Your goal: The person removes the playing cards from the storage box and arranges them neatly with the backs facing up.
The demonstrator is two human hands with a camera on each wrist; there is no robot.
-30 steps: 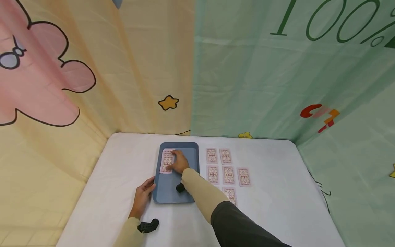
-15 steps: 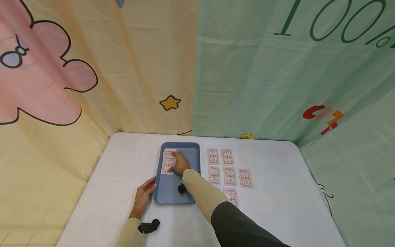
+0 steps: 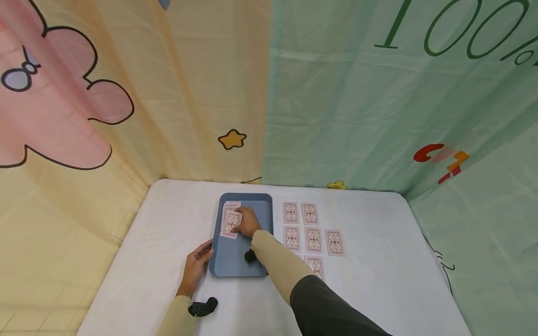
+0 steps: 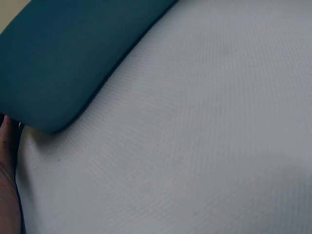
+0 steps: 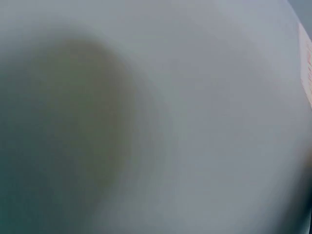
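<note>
A blue tray [image 3: 229, 261] stands on the white table, with several patterned playing cards [image 3: 231, 204] overlapping in its upper left part. Over them lies one playing card [image 3: 230, 225], slightly tilted, which my right hand [image 3: 250, 223] pinches at its right edge between thumb and fingers. My left hand [image 3: 195, 266] rests against the tray's left edge with its fingers extended. The left wrist view has the tray's corner [image 4: 68, 63] with part of the hand [image 4: 7, 165] beside it. Mostly blurred, the right wrist view shows a card [image 5: 307, 66] at its right border.
Right of the tray, several face-down cards [image 3: 313, 239] lie in loose rows on the tabletop [image 3: 378, 289]. My right forearm [image 3: 281, 266] crosses over the tray's right side and partly covers the nearest card [image 3: 315, 266]. Printed curtains [image 3: 328, 116] surround the table.
The card in my right hand has shifted slightly down and right and turned a little, exposing more of the cards beneath. My left hand stays at the tray edge.
</note>
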